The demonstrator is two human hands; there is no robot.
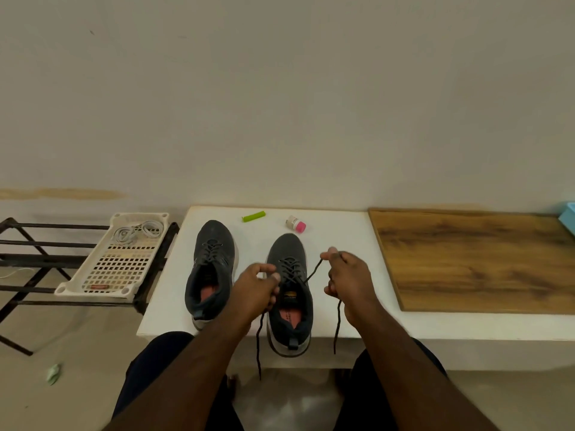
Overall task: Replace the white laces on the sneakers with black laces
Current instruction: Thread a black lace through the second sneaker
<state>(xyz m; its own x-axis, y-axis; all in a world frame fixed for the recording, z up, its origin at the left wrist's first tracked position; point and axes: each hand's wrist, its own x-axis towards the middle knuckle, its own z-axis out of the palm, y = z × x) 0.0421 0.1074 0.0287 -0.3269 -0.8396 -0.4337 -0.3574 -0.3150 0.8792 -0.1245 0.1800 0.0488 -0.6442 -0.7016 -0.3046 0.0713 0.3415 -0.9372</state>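
Right sneaker [289, 293] lies between the hands, toe pointing away; left hand [256, 290] and right hand [345, 278] each pinch a black lace [312, 272] end.

Matt dark cloth was seen on the sneakers [289, 293]; the table [342, 237] was smooth matt white, the board [473, 259] grained wood, the tray [118, 265] perforated plastic.
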